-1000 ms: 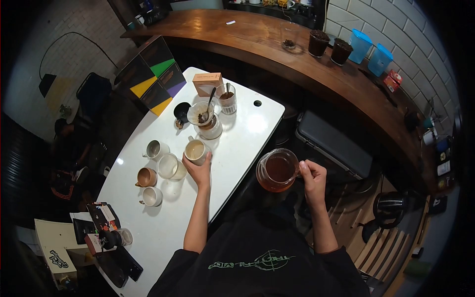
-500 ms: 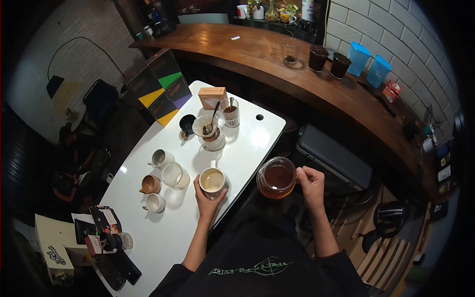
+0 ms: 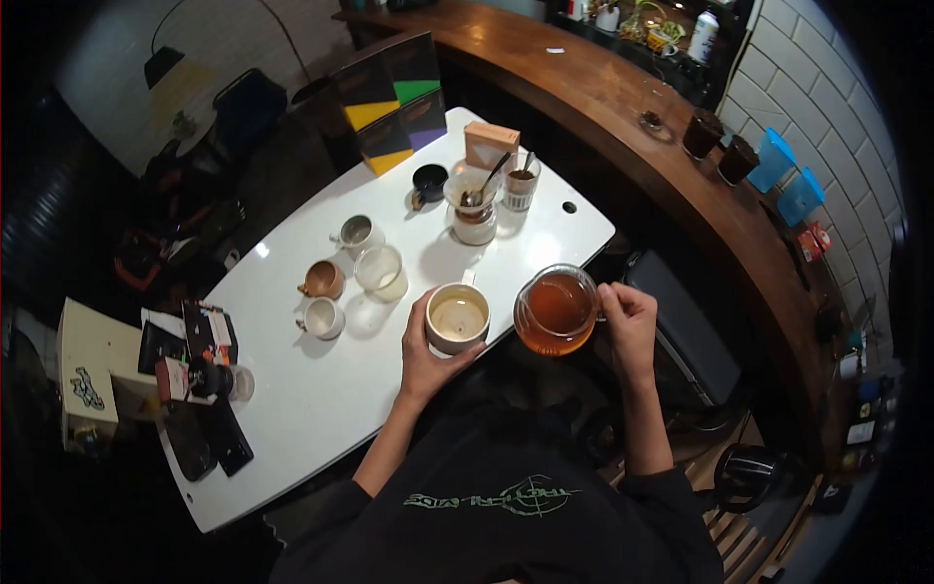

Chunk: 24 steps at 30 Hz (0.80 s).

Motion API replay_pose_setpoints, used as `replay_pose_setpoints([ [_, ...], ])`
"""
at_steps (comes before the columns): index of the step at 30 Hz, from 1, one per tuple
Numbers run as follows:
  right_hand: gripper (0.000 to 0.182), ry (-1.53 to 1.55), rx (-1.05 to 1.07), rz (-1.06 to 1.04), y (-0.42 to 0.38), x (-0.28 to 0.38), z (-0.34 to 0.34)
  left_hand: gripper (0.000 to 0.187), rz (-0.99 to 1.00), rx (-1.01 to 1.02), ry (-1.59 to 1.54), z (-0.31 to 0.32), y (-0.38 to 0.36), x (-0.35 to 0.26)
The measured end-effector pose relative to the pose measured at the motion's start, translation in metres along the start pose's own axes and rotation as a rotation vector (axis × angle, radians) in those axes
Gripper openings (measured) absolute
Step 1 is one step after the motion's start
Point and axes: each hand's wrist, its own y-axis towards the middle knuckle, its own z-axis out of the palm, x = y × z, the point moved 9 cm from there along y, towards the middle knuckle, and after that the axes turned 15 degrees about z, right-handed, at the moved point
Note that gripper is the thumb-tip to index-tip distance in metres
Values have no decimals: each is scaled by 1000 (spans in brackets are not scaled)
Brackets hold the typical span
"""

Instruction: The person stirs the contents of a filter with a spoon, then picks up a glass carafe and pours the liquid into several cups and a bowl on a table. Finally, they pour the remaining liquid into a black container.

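Observation:
My left hand [image 3: 428, 362] is wrapped round a white mug [image 3: 457, 318], which has a little pale liquid at the bottom and its handle pointing away from me. By its handle, my right hand [image 3: 630, 326] grips a glass coffee server [image 3: 556, 310] partly filled with reddish-brown liquid. The server is close to the mug's right side, apart from it and slightly tilted. Beyond the mug stands a dripper [image 3: 470, 193] with a spoon in it, on a small server [image 3: 475, 226]. A clear glass cup [image 3: 380, 273] is left of the mug.
Several cups, including a brown cup [image 3: 323, 280] and a white cup [image 3: 322, 318], stand on the white table [image 3: 292, 399]. A glass with a spoon [image 3: 521, 182] and a small box [image 3: 491, 145] are at its far end. A wooden counter [image 3: 584, 83] curves behind.
The mug and server have come closer together, and both look nearer to me. The server has tilted slightly towards the mug. My view has turned, shifting the table and counter.

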Motion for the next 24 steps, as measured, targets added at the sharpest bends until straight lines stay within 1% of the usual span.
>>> replay_pose_setpoints([
  [5, 41, -18, 100, -3, 16, 15, 21, 87, -27, -12, 23, -9, 0, -16],
  [7, 40, -71, 160, -11, 17, 32, 31, 88, -17, -4, 24, -8, 0, -18],
  [11, 41, -152, 204, -29, 24, 49, 44, 88, -10, 15, 18, -4, 1, -21],
  [13, 41, -246, 227, -57, 27, 55, 52, 89, 21, 32, 28, -2, 1, -22],
  [17, 41, -313, 246, -65, 32, 63, 61, 88, 59, 28, 30, 1, 3, -22],
  [19, 39, -410, 262, -144, 32, 71, 66, 89, 67, 25, 18, 3, 3, -22],
  [24, 36, -495, 307, -194, 36, 83, 72, 89, 56, 27, -1, 7, 4, -22],
])
